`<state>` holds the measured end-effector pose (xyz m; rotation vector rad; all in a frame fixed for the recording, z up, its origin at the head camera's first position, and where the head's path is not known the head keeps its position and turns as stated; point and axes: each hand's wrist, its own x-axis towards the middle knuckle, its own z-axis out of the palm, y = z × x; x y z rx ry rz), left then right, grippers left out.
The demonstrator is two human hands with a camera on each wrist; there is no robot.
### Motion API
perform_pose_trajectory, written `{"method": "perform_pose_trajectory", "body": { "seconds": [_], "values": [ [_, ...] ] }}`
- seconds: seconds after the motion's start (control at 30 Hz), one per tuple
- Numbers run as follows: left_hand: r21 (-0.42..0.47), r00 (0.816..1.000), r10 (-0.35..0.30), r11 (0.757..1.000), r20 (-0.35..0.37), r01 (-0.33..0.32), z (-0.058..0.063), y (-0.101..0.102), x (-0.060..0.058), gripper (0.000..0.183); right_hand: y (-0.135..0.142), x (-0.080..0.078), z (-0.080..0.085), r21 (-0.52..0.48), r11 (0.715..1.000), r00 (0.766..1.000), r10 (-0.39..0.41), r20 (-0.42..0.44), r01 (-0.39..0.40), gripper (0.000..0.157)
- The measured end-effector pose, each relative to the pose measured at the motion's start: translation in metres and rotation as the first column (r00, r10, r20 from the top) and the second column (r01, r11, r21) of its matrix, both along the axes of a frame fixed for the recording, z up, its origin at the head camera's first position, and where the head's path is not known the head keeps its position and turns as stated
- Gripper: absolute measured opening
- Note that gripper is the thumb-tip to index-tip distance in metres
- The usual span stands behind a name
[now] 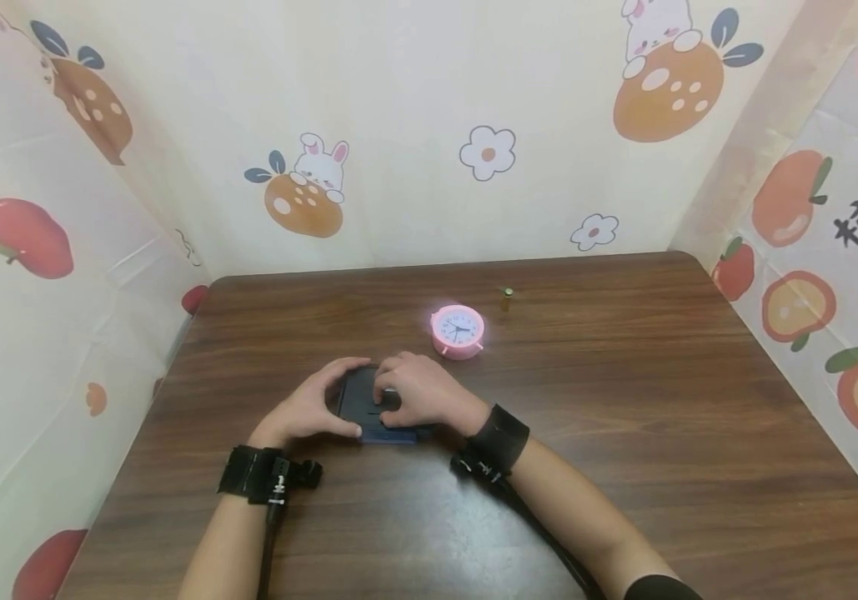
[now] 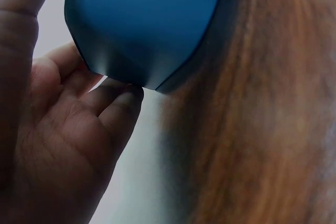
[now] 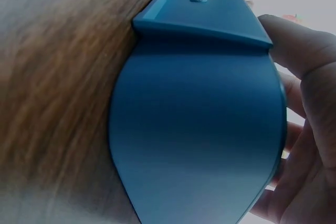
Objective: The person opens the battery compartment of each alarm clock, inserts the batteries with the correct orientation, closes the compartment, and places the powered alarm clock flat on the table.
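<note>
A dark blue box-like device [image 1: 357, 400] with a rounded side lies on the table in front of the person. My left hand [image 1: 308, 408] holds its left side, thumb along the front edge and fingers at the back. Over its top is my right hand [image 1: 421, 390], thumb and forefinger bent down at the surface; I cannot tell whether they pinch something small. In the left wrist view the left fingertips touch the edge of the smooth blue device [image 2: 142, 19]. The right wrist view shows the device's curved face [image 3: 197, 114] and a recessed panel [image 3: 226, 14] with a small round fitting.
A pink round alarm clock [image 1: 458, 332] lies face up just beyond the right hand. Behind it, to the right, stands a small cylinder [image 1: 507, 300] with a green top. The brown wooden table [image 1: 661, 400] meets patterned curtains [image 1: 398, 100] at its back and sides.
</note>
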<state>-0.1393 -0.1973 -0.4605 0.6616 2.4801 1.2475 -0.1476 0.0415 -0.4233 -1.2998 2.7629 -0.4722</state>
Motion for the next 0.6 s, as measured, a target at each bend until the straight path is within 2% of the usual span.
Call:
{"method": "perform_pose_trajectory", "body": {
  "seconds": [0.27,0.6],
  "values": [
    [0.0,1.0,-0.001,1.0,-0.001,0.001,-0.0012,0.0007,-0.0008,0.096,0.0016,0.0036,0.0039,-0.014,1.0,0.999,0.004,-0.034,-0.005,0.012],
    [-0.014,1.0,0.011,1.0,0.0,-0.011,-0.0012,-0.0005,0.0002,0.096,0.0032,0.0051,0.0035,-0.033,0.999,0.998,0.011,-0.069,-0.014,0.011]
  ]
}}
